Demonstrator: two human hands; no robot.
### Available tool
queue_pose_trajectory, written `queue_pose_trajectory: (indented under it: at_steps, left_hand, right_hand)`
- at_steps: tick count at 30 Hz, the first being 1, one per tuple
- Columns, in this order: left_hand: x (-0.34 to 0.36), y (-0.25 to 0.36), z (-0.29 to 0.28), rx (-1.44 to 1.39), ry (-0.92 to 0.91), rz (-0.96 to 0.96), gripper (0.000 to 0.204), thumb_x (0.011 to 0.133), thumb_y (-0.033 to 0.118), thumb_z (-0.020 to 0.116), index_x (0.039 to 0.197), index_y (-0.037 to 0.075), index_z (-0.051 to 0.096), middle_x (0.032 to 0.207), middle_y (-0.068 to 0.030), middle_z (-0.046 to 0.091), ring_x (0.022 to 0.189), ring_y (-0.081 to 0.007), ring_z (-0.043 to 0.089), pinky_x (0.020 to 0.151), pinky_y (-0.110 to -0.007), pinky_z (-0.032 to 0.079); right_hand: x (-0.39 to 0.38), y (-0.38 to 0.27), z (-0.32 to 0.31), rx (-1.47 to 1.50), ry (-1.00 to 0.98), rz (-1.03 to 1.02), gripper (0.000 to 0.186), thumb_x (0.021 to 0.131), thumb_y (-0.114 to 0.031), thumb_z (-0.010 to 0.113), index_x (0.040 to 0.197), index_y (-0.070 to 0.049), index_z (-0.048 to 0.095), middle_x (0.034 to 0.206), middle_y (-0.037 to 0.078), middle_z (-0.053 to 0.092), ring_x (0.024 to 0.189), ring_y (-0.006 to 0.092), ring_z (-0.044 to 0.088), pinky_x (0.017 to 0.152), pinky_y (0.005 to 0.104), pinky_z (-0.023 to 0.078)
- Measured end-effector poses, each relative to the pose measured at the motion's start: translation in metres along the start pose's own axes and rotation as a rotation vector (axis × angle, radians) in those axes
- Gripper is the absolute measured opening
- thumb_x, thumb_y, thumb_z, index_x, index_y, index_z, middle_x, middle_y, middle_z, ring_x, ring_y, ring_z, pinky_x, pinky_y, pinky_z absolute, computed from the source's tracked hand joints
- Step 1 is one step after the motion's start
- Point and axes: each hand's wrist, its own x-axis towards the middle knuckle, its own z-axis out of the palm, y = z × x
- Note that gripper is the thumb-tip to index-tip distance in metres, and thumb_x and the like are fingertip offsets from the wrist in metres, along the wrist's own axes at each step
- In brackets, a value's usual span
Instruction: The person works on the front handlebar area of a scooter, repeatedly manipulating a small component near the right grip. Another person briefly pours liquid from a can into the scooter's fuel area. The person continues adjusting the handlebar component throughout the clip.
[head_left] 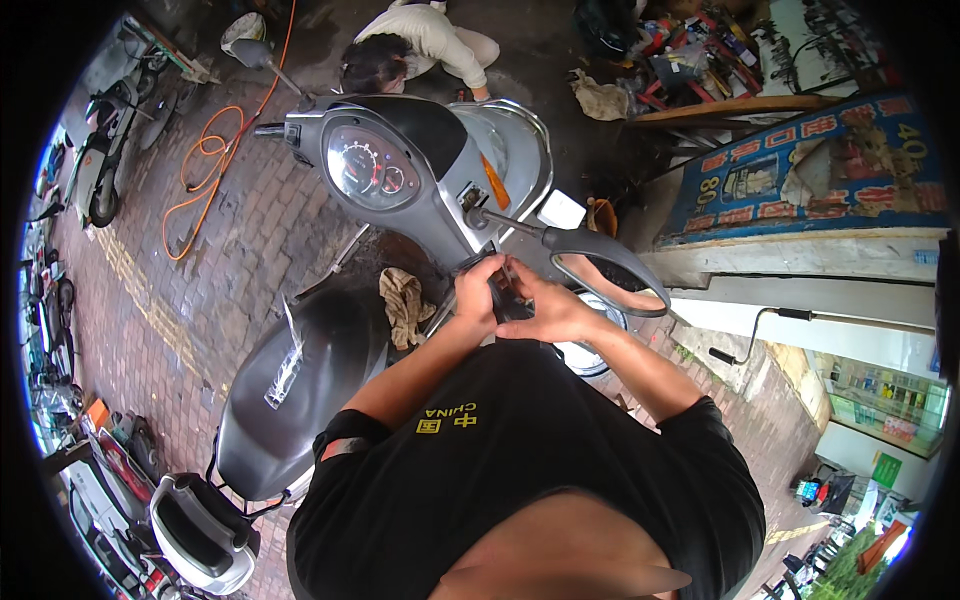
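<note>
**Stiff handlebar grip (pixel 508 308) between bent fingers**

Left of and below the instrument panel (pixel 368 172) lay the black seat (pixel 300 400), and below the panel a crumpled rag (pixel 402 305). Right of and below the panel, the left hand (pixel 478 290) curled its fingers at the dark grip. The grip itself probably was firm, perhaps slick, and borne by the bar, so its weight hardly mattered; wrapping its outer length seemed surest. The right hand (pixel 545 302) faced it, thumb spread from bent fingers; whether either hand pinched anything could not be told. Farther right of the panel jutted the mirror (pixel 612 270), apparently the fragile piece, unsuited as a handhold.
</note>
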Motion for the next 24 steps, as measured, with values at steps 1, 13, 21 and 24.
queue_pose_trajectory:
  at_steps: [1, 13, 21, 24]
  left_hand:
    - [0.001, -0.002, 0.001, -0.001, 0.023, 0.039, 0.028, 0.092, 0.025, 0.062, 0.106, 0.0, 0.067, 0.101, -0.0108, 0.069, 0.096, -0.0241, 0.064, 0.09, -0.04, 0.049]
    - [0.003, -0.008, 0.004, 0.02, 0.088, 0.1, 0.032, 0.087, 0.024, 0.069, 0.11, 0.001, 0.068, 0.108, -0.0099, 0.07, 0.102, -0.0217, 0.064, 0.094, -0.036, 0.045]
    - [0.008, -0.004, -0.013, -0.025, -0.006, 0.047, 0.035, 0.086, 0.023, 0.07, 0.112, 0.0, 0.067, 0.112, -0.0106, 0.07, 0.102, -0.023, 0.065, 0.092, -0.037, 0.046]
    - [0.001, -0.006, 0.004, 0.067, 0.095, 0.12, 0.035, 0.088, 0.021, 0.067, 0.114, -0.002, 0.066, 0.113, -0.0123, 0.07, 0.101, -0.0238, 0.066, 0.092, -0.037, 0.048]
  right_hand:
    - [0.0, 0.005, -0.007, 0.022, -0.007, 0.072, 0.109, 0.081, -0.042, 0.081, 0.153, 0.01, 0.019, 0.143, 0.027, 0.051, 0.134, 0.032, 0.052, 0.11, 0.0385, 0.042]
    - [0.005, 0.007, -0.02, -0.019, -0.031, 0.127, 0.104, 0.084, -0.045, 0.079, 0.154, 0.007, 0.022, 0.149, 0.024, 0.047, 0.145, 0.0341, 0.038, 0.116, 0.0441, 0.034]
    - [0.007, -0.019, 0.005, 0.113, 0.171, -0.128, 0.075, 0.08, -0.043, 0.079, 0.136, 0.0, 0.052, 0.128, 0.015, 0.061, 0.12, 0.0254, 0.06, 0.105, 0.0375, 0.046]
    - [0.011, -0.006, -0.03, 0.272, -0.061, 0.038, 0.086, 0.083, -0.044, 0.078, 0.145, 0.002, 0.04, 0.135, 0.019, 0.059, 0.128, 0.0283, 0.055, 0.11, 0.0392, 0.041]
